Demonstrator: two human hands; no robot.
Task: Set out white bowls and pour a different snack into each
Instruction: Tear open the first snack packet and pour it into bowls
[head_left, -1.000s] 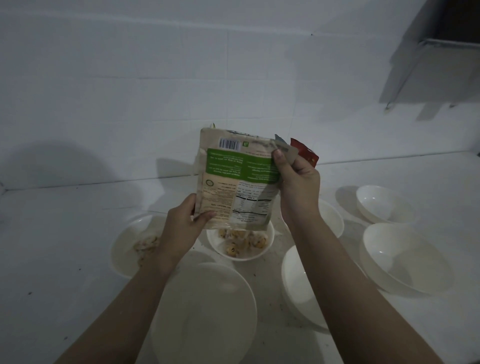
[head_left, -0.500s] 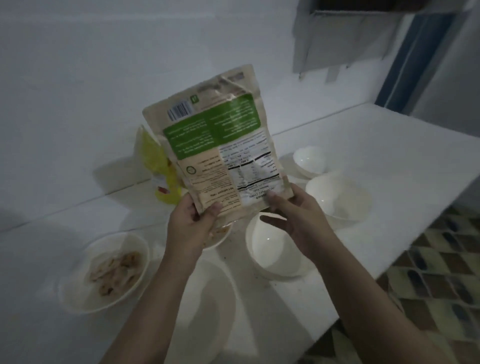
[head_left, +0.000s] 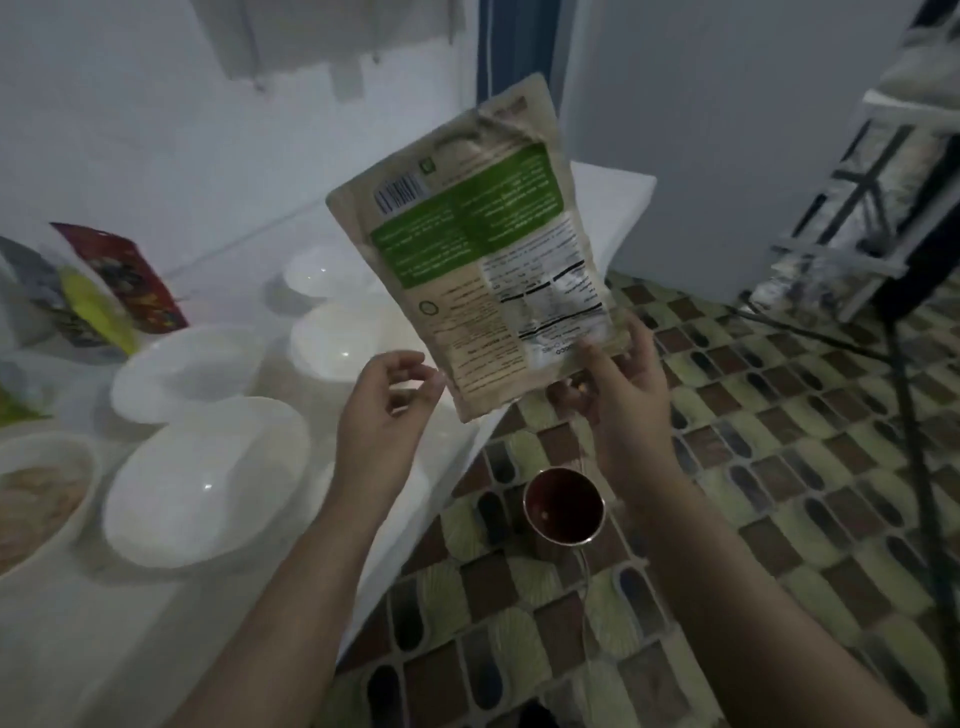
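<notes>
Snack pouch (head_left: 470, 249), tan paper-look with a green label panel and a barcode, sits upside down in your right hand (head_left: 621, 387), held out past the counter edge over the patterned tile floor (head_left: 779, 467). Right-hand fingers are clamped on its lower edge, which looks like the mouth end. Your left hand (head_left: 384, 410) is off the pouch, just beside its lower left corner, fingers curled and apart, holding nothing.

Step in hand, my read: this pouch is emptied or nearly so and you're getting rid of it, or tapping out crumbs. A small round red-lined metal cup (head_left: 564, 506) stands on the floor below your hands; can't tell if it's a bin.

On the white counter (head_left: 104, 649):
- white bowl at far left (head_left: 72, 514) holds pale snack pieces, filled.
- large white bowl nearest you (head_left: 208, 473) looks empty.
- white bowl behind it (head_left: 189, 371), white bowl near the pouch (head_left: 337, 338) and small white bowl at the back (head_left: 322, 270) also look empty.
- unopened-looking packets lean on the wall at left: a dark red one (head_left: 124, 275) and a yellow-green one (head_left: 96, 309).

Bowls are laid out; most pours remain. Next move calls for dropping this pouch clear of the bowls, turning back to the counter, taking a different packet, and opening it over one empty bowl. Keep the mouth pinched meanwhile, since loose bits would fall on the floor.
</notes>
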